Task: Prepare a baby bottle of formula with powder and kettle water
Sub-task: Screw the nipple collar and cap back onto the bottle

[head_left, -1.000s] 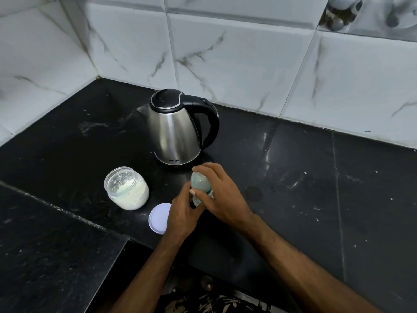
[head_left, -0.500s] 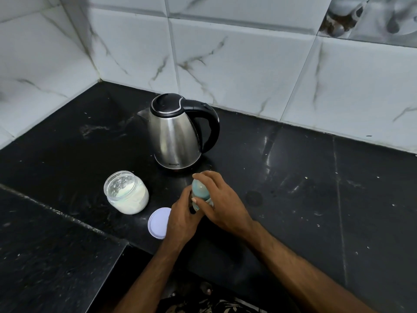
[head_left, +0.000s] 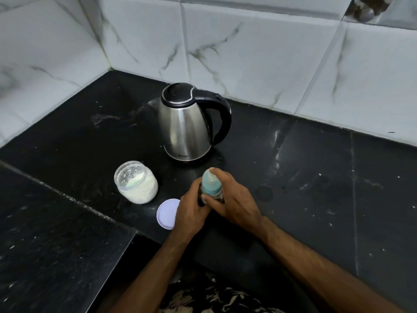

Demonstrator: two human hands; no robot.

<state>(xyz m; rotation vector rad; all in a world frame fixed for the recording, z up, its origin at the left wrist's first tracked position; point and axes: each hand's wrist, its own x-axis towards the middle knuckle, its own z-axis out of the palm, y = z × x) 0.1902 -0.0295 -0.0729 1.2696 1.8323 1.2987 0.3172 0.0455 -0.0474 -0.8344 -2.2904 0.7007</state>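
A baby bottle [head_left: 210, 183] with a pale blue-green cap stands upright on the black counter [head_left: 304, 168] in front of the kettle. My left hand [head_left: 189, 213] grips its lower body, which is mostly hidden. My right hand [head_left: 232, 199] wraps round the cap and collar, one fingertip on top. A steel kettle [head_left: 185, 127] with black lid and handle stands behind. An open glass jar of white powder [head_left: 136, 182] sits to the left, with its round white lid [head_left: 168, 213] lying flat beside my left hand.
White marble-look tiles [head_left: 248, 53] line the walls behind and to the left. A raised black ledge [head_left: 45, 233] runs along the left front. Bare counter extends to the right of the hands.
Both hands stay on the bottle. The right hand has shifted slightly round the cap, so more of the cap shows. The camera has tilted a little.
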